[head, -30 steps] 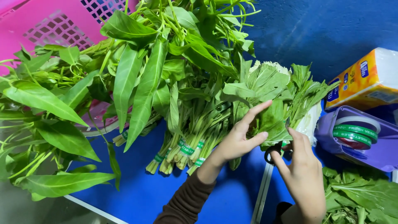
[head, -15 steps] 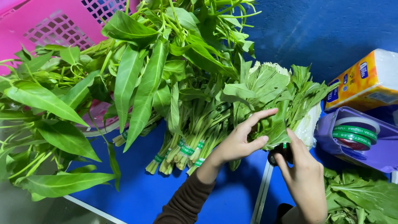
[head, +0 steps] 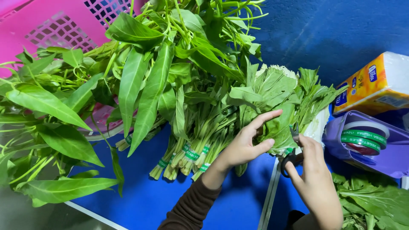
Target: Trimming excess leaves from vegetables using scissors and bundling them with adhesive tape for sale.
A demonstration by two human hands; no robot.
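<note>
A big pile of leafy greens [head: 140, 85] lies on the blue tabletop [head: 140, 200], by the pink basket [head: 51, 25] at its far left corner. The left hand [head: 245, 142] holds a green bunch [head: 277, 98] near the right edge. The right hand [head: 313, 170] grips small black scissors [head: 290, 156] at its stems.

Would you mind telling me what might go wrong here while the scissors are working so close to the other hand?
1. The scissors in the right hand sit right beside the left hand, whose thumb presses the same leafy bundle; a snip could nick it.
2. Leaves hide the blades, so the cut may land off target.
3. Cut leaves might drop onto the tape dispenser close by.
</note>
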